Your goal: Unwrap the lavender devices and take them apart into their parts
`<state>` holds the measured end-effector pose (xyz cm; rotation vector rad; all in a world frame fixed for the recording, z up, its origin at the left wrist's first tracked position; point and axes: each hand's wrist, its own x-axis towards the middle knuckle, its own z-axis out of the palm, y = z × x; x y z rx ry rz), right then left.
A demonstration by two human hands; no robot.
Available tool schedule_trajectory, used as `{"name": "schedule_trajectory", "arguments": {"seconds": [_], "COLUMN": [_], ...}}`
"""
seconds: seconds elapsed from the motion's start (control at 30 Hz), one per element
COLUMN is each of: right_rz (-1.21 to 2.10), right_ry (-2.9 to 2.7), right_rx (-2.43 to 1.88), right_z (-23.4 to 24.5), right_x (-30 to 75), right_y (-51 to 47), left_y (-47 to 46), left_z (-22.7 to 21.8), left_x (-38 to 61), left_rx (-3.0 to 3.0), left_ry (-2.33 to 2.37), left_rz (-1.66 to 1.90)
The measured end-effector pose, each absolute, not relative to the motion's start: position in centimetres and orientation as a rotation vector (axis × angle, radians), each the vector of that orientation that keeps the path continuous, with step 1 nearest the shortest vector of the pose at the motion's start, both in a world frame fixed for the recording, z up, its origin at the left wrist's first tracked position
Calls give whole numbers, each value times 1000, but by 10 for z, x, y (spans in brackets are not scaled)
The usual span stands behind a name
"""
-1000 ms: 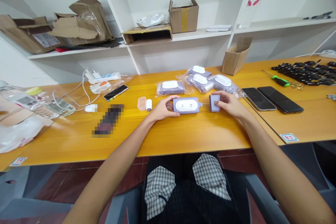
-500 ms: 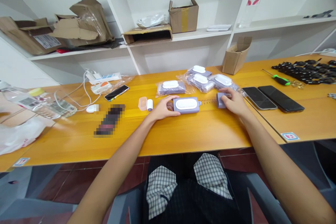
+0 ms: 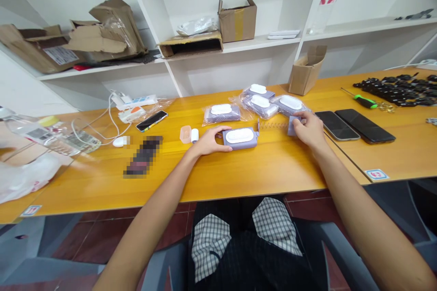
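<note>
Right hand [image 3: 310, 132] moved right, fingers [image 3: 299, 117] gripping the lavender end piece [image 3: 291, 126]; left hand [image 3: 211, 141] holds the case [image 3: 241, 139].

A long orange-yellow wooden desk [image 3: 273, 163] runs across the view; a lilac plastic device [image 3: 239, 138] lies at its middle, with bagged lilac packs [image 3: 221, 114] just behind it; to the right stand an open cardboard box [image 3: 305, 72], two black smartphones [image 3: 364, 126] side by side, a green-handled screwdriver [image 3: 365, 101] and a heap of small black parts [image 3: 399, 88]; at left lie a white power strip [image 3: 134, 101] and another smartphone [image 3: 151, 120]; above, a white shelf [image 3: 262, 43] holds torn cardboard boxes [image 3: 102, 36].
</note>
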<state>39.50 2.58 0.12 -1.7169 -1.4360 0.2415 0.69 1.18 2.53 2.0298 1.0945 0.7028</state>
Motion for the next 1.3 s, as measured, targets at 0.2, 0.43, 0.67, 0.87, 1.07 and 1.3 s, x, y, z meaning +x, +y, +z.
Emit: {"name": "schedule_trajectory", "arguments": {"seconds": [0.2,0.43,0.67,0.87,1.07,1.3], "right_rz": [304,282,426,620,537,407], "right_ry": [-1552,-1676,-1769,-1826,-1894,-1936], "right_rx": [-1603,-1397,-1228,-1174,-1238,-1328], "right_z": [0,-14,-12,-11,-18,-22], "right_x": [387,388,377,367,349,358], "right_y": [24,28,23,19,20,26], "left_y": [0,-18,-15,-5,2,8], "left_z": [30,33,24,12,6,7], "left_x": [13,32,36,34,25,14], "left_rx": [2122,2235,2168,2268,2300,2373], "left_ry": [1073,936,951,1141,1114,1286], "left_rz": [595,552,736,940,883,664]}}
